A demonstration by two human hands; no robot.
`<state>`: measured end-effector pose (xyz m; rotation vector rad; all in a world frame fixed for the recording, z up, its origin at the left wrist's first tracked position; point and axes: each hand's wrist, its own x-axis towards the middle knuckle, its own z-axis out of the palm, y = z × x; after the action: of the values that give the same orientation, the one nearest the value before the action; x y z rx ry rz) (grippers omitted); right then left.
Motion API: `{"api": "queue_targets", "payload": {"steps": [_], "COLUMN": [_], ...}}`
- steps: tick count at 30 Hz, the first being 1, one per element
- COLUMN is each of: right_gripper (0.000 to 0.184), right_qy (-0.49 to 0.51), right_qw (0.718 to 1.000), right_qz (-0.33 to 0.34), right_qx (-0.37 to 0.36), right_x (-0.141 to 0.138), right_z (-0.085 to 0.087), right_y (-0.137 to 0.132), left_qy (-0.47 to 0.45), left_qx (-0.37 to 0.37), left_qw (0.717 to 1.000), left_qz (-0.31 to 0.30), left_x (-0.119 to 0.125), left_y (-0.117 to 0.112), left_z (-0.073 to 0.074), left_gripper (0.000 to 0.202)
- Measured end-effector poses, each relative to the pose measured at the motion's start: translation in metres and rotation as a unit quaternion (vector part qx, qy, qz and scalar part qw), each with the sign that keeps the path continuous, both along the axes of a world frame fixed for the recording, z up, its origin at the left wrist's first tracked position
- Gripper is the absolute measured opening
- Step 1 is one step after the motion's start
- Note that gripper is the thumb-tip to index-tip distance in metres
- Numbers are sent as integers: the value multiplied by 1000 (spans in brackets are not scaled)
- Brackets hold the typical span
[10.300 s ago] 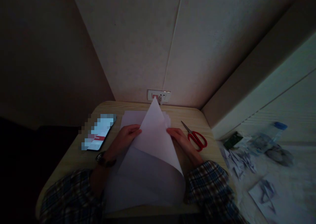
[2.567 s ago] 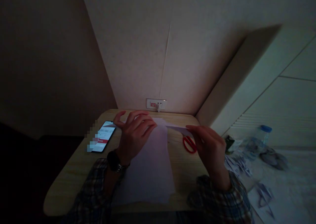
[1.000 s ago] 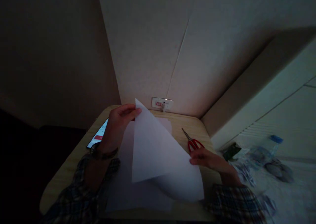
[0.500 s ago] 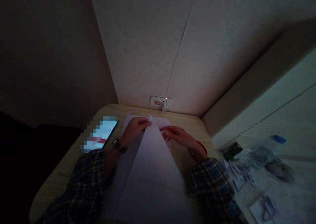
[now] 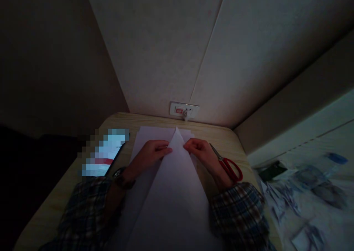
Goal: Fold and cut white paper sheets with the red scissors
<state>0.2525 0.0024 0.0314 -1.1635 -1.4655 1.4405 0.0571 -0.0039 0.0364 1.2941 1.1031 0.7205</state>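
Observation:
A white sheet of paper (image 5: 174,192), folded to a point at its far end, lies over other white sheets (image 5: 149,133) on the wooden table. My left hand (image 5: 153,151) pinches the folded sheet's left edge near the tip, thumb on top and fingers partly hidden beneath. On the opposite edge, my right hand (image 5: 200,149) grips the same sheet with thumb and curled fingers. Just right of that hand rest scissors (image 5: 231,169) with red handles, partly covered by my wrist.
A lit phone (image 5: 106,153), partly pixelated, lies at the table's left. A wall socket (image 5: 184,110) with a plug sits behind the table (image 5: 218,133). To the right are a blurred clear bottle (image 5: 313,175) with a blue cap and paper scraps (image 5: 276,199).
My right hand has closed on the paper's right edge; its fingers were looser before. My left hand has slid slightly down from the tip. The scissors show more, and the view has shifted.

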Motion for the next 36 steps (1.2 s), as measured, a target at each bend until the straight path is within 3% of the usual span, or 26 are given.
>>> {"api": "queue_targets", "payload": {"steps": [9, 21, 36], "right_gripper": [27, 36, 39], "right_qy": [56, 23, 21], "right_qw": [995, 994, 992], "right_qz": [-2, -94, -101], "right_qx": [-84, -56, -71], "right_x": [-5, -10, -13], "right_z": [-9, -8, -4], "right_y": [3, 1, -2], "left_qy": [24, 38, 28], "left_qx": [11, 13, 21], "left_qw": [998, 999, 998], "left_qz": [-59, -28, -59], "left_x": [3, 6, 7], "left_y": [1, -2, -6], "left_z": [-14, -14, -11], "left_gripper": [21, 30, 23]}}
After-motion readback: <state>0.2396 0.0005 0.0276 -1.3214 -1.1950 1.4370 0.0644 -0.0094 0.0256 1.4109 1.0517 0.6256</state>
